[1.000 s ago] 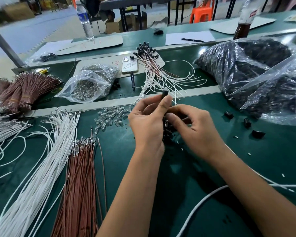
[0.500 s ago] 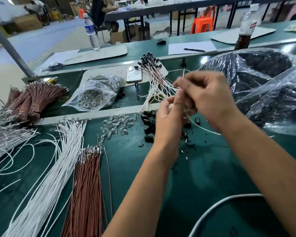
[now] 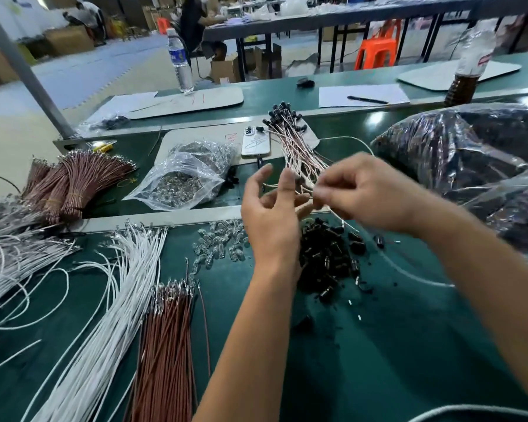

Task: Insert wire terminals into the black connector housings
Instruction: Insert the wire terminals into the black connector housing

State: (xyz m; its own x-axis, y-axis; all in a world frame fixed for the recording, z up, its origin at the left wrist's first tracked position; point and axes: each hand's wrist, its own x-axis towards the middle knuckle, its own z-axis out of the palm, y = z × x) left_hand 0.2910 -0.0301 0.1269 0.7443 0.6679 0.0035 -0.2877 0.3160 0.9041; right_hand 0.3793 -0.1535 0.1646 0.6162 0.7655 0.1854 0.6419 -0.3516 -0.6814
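Green bench: right hand (image 3: 366, 190) pinches a wire (image 3: 345, 222); spread left hand (image 3: 272, 220) sits at nine o'clock, housings (image 3: 326, 257) at six.

Far side of the green bench: a clear water bottle (image 3: 180, 63) upright beside a pale board (image 3: 189, 102) — a second bottle (image 3: 470, 65), dark liquid at its base, well to the right. Between them, a white sheet (image 3: 363, 94) with a black pen (image 3: 367, 100) lying on it. Nearer, a phone (image 3: 256, 143) face down in a pale case, cable plugged in at its near end. Behind the benches — an orange plastic stool (image 3: 375, 53) and cardboard boxes (image 3: 226, 70) on the floor.
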